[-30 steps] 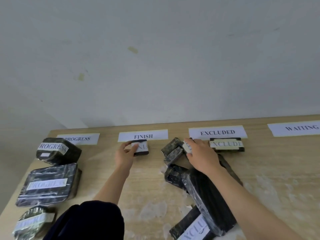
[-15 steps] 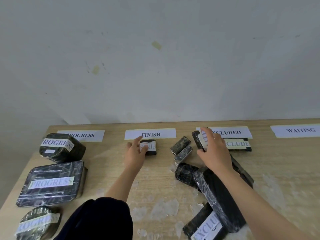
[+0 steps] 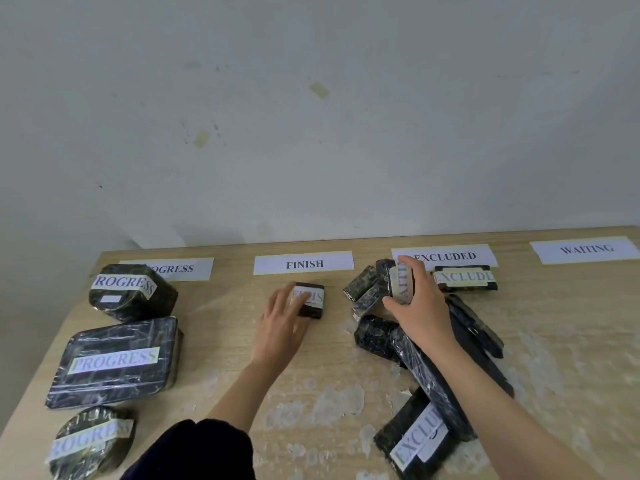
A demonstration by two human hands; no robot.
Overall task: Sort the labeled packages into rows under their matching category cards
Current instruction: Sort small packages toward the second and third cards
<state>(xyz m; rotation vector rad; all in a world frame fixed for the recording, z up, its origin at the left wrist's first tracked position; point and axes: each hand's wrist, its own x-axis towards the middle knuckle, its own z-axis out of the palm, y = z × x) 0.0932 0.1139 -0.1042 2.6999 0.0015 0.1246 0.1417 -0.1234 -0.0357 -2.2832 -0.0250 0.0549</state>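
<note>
Four white category cards lie along the table's back: PROGRESS (image 3: 180, 269), FINISH (image 3: 304, 263), EXCLUDED (image 3: 450, 256), WAITING (image 3: 585, 249). My left hand (image 3: 282, 323) rests with spread fingers against a small black FINISH package (image 3: 313, 299) under the FINISH card. My right hand (image 3: 417, 306) grips a small black package labeled WAITING (image 3: 398, 280), held upright just above the pile. Three PROGRESS packages (image 3: 116, 362) form a column on the left. One EXCLUDE package (image 3: 465, 278) sits under the EXCLUDED card.
A heap of black wrapped packages (image 3: 426, 372) lies in the centre right under my right forearm, with another EXCLUDE-labeled one (image 3: 415, 441) at the front. Two small packages (image 3: 362, 291) lean left of my right hand. The wall stands right behind the worn wooden table (image 3: 571, 341).
My right hand has lifted the small WAITING package out of the pile and turned it upright. My left hand has slid back a little from the FINISH package, fingers spreading.
</note>
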